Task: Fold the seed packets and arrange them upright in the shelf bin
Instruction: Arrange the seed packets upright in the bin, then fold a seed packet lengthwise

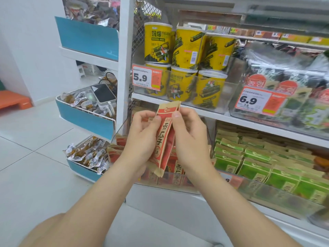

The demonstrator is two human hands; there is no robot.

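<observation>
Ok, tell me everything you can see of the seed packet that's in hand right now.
The seed packet is a long, narrow pouch of brown kraft-looking paper with a red panel and black characters. It looks folded lengthwise and stands nearly upright, its top leaning right. The left hand pinches its left edge and the right hand its right. It hangs above the clear shelf bin.

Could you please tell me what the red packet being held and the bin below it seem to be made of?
The seed packet, pinched by the left hand and right hand, looks like matte kraft paper printed red: tan edges show and it creases sharply, though a lining is possible. The shelf bin looks like clear glossy plastic: packets show through its wall.
</observation>
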